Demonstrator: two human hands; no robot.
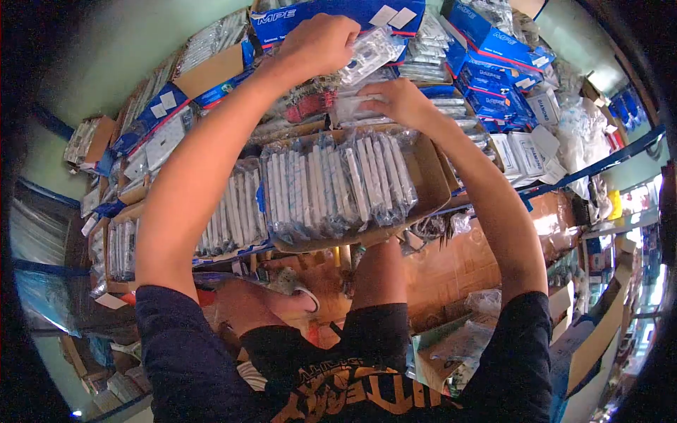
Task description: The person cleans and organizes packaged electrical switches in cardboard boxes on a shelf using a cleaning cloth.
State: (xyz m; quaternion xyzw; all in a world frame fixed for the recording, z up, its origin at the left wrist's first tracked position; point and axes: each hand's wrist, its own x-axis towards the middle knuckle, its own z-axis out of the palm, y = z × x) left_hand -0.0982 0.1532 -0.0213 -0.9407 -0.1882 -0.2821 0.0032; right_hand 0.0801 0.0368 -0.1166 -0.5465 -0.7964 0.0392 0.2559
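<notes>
My left hand [321, 44] is closed on a white wall plate [371, 58] with cut-outs, wrapped in clear plastic, in front of a blue MPE box [303, 21]. Lower and to the right, my right hand [402, 103] has its fingers on a clear plastic packet [347, 107]; its contents are hard to make out. Beneath the hands, an open cardboard box [431, 166] holds a row of white plates [338, 180] in plastic sleeves, standing on edge. Something red and dark [310, 103] in plastic lies below my left wrist.
More plastic-wrapped plates [229, 218] fill boxes at the left. Stacked blue boxes [493, 88] and white DIAMOND boxes [525, 155] stand at the right. A blue shelf rail [599, 166] crosses the right side. Below are a tiled floor [451, 264] and an open carton [434, 352].
</notes>
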